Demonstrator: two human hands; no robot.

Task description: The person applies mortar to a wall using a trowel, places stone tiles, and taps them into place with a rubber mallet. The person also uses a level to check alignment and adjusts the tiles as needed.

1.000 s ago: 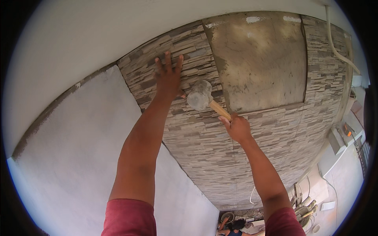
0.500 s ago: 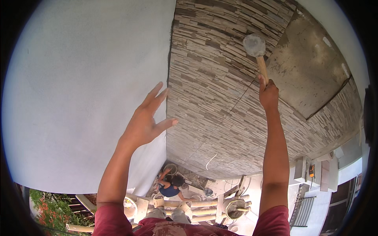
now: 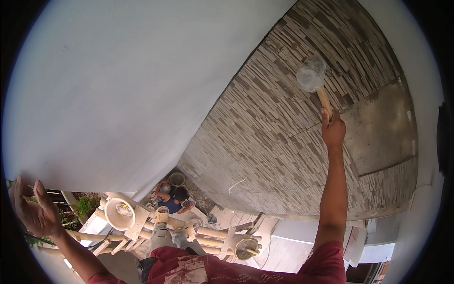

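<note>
My right hand (image 3: 334, 131) grips the wooden handle of a mallet (image 3: 312, 77) with a pale, rounded head. The mallet is up against or just in front of a wall of strip-stone-patterned tiles (image 3: 255, 123); whether its head touches them I cannot tell. Beside that hand is a square bare patch of cement (image 3: 380, 130) with no tile on it. Far out at the left, near the lower edge of a smooth white wall (image 3: 118, 94), my left hand (image 3: 39, 210) is raised with its fingers apart and nothing in it.
I stand on bamboo scaffolding (image 3: 212, 232) high above the ground. On it are a pale bucket (image 3: 119, 215) to the left and a mortar bucket (image 3: 247, 249) to the right. Below, another person (image 3: 174, 204) crouches near a round bucket (image 3: 177, 179). Plants (image 3: 84, 208) grow at lower left.
My left hand has swung from the corner of the two walls out to the far lower left. The view has tilted and turned left; my right hand still holds the mallet near the tiles.
</note>
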